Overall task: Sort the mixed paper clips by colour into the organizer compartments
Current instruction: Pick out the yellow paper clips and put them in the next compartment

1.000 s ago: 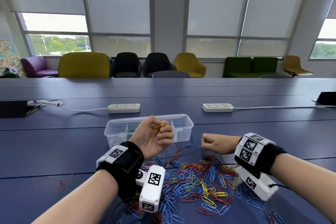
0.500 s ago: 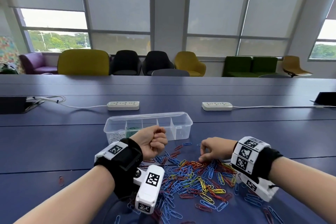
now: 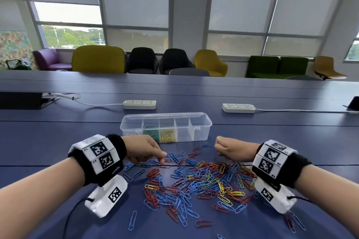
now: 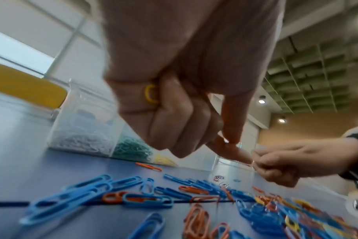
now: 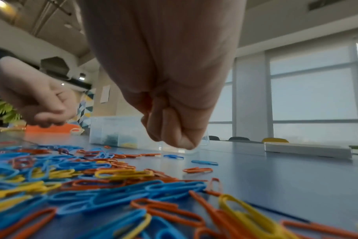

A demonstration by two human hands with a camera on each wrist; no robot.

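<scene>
Hovering low over the blue table (image 3: 58, 137), the person's left hand (image 3: 142, 149) has its lower fingers curled around a yellow paper clip (image 4: 150, 93) tucked in the palm, while index finger and thumb meet at their tips, pointing down at the near edge of the scattered heap of blue, red-orange and yellow plastic-coated paper clips (image 3: 198, 182). The right hand (image 3: 231, 147) is balled into a fist just above the far right side of the heap; whether it holds a clip I cannot tell. Just beyond both hands stands the clear rectangular plastic organizer box (image 3: 202, 128) with upright dividers: white clips (image 4: 80, 140) fill its leftmost compartment, green clips (image 3: 152, 133) the next, yellow clips (image 3: 168, 135) the third, and the compartments to the right look bare. Two white power strips (image 3: 139, 104) lie farther back.
</scene>
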